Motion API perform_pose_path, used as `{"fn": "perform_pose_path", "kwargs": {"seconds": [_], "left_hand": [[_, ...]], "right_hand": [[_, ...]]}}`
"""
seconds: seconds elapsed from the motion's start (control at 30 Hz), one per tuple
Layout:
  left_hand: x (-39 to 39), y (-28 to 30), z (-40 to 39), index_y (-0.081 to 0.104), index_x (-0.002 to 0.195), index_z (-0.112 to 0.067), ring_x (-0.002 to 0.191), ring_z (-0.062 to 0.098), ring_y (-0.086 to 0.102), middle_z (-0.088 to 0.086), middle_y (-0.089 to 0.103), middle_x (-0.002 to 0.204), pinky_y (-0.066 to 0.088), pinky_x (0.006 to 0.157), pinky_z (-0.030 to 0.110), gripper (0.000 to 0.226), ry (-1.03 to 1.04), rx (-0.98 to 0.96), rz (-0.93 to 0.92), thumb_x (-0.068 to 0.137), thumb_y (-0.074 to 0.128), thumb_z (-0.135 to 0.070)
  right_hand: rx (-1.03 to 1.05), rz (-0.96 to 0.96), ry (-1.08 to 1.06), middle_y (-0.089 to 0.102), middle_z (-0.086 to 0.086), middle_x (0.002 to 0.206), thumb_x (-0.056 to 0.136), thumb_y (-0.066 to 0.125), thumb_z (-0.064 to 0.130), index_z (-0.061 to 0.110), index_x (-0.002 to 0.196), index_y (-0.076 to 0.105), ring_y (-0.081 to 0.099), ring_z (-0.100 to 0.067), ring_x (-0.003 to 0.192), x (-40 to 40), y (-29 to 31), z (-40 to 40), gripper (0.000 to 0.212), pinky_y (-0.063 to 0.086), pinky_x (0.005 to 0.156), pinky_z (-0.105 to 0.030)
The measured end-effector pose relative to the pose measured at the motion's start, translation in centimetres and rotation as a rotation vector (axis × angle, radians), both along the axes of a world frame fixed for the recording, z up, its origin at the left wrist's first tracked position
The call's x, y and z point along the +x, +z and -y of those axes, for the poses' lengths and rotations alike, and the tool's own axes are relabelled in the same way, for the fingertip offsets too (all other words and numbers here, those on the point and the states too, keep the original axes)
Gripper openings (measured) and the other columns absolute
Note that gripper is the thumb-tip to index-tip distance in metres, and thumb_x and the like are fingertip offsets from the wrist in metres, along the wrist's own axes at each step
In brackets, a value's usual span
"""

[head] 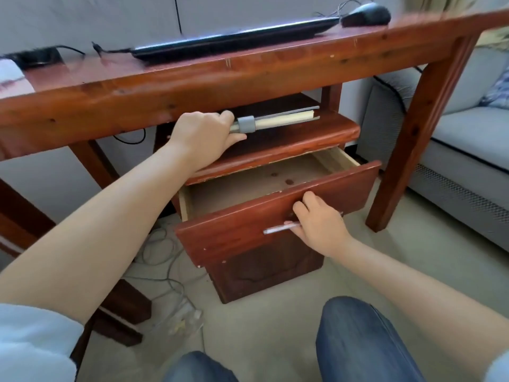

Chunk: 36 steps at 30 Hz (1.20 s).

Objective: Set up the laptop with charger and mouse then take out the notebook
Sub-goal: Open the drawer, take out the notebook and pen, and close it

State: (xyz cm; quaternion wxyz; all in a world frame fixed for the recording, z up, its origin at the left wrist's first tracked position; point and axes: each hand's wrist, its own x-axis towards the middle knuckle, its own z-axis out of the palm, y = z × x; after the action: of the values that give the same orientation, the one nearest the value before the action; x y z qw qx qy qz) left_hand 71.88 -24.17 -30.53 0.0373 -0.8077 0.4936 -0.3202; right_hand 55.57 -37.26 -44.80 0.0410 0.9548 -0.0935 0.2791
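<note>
L hand (205, 139) grips the notebook (278, 117) lying on the cabinet top under the desk, R hand (319, 221) curled round the open drawer's handle (278, 229); risk: notebook snags the desk's underside w/ a steep pull.

Flat notebook (278, 118) atop drawer cabinet (289, 139)

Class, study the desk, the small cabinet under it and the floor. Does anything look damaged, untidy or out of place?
Yes. The open drawer has chipped white spots along its front, and the cabinet top has a worn, pale lower edge. Loose cables lie tangled on the floor beside the cabinet. The drawer's inside looks bare except for a few dark stains.
</note>
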Motion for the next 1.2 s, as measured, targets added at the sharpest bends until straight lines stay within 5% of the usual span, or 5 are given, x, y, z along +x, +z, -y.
{"fn": "perform_pose_path", "kwargs": {"seconds": [0.27, 0.43, 0.7, 1.0, 1.2], "left_hand": [[1.1, 1.0, 0.4, 0.054, 0.096, -0.003, 0.065, 0.035, 0.065, 0.015, 0.070, 0.078, 0.033, 0.051, 0.030, 0.045, 0.031, -0.009, 0.026, 0.091, 0.043, -0.046], [1.3, 1.5, 0.6, 0.054, 0.096, -0.003, 0.067, 0.033, 0.065, 0.015, 0.070, 0.080, 0.033, 0.053, 0.028, 0.044, 0.031, 0.017, 0.027, 0.091, 0.042, -0.046], [1.8, 2.7, 0.6, 0.049, 0.101, 0.000, 0.060, 0.028, 0.049, 0.018, 0.065, 0.086, 0.037, 0.054, 0.034, 0.030, -0.013, 0.184, -0.018, 0.095, 0.045, -0.030], [1.2, 9.6, -0.6, 0.047, 0.103, -0.004, 0.085, 0.036, 0.064, 0.013, 0.065, 0.099, 0.039, 0.061, 0.035, 0.031, 0.095, 0.389, -0.314, 0.097, 0.038, -0.033], [-0.4, 17.8, -4.8, 0.049, 0.100, -0.001, 0.094, 0.038, 0.060, 0.021, 0.065, 0.104, 0.044, 0.073, 0.039, 0.030, 0.217, 0.324, -0.812, 0.095, 0.045, -0.031]], "right_hand": [[-0.015, -0.071, -0.105, 0.065, -0.006, 0.067, 0.047, 0.089, 0.027, 0.014, 0.066, 0.062, 0.063, -0.018, 0.057, 6.9, -0.7, 0.1, 0.036, 0.051, 0.041, -0.020], [0.157, -0.194, -0.111, 0.042, -0.018, 0.124, 0.086, 0.056, 0.015, 0.007, 0.116, 0.042, 0.048, -0.030, 0.109, 9.7, -1.2, 0.8, 0.035, 0.050, 0.088, -0.035], [0.329, -0.213, -0.008, 0.046, -0.018, 0.122, 0.084, 0.055, 0.020, 0.003, 0.120, 0.046, 0.051, -0.032, 0.107, 7.9, -0.2, 1.3, 0.041, 0.050, 0.085, -0.039], [0.651, -0.456, -0.132, 0.054, -0.020, 0.108, 0.085, 0.051, 0.013, -0.002, 0.097, 0.058, 0.056, -0.037, 0.099, 5.1, 10.2, 2.0, 0.020, 0.047, 0.080, -0.037], [0.635, -0.685, -0.116, 0.052, -0.019, 0.106, 0.084, 0.052, 0.014, 0.000, 0.095, 0.057, 0.053, -0.035, 0.100, 5.1, 21.6, 1.5, 0.018, 0.046, 0.080, -0.039]]}}
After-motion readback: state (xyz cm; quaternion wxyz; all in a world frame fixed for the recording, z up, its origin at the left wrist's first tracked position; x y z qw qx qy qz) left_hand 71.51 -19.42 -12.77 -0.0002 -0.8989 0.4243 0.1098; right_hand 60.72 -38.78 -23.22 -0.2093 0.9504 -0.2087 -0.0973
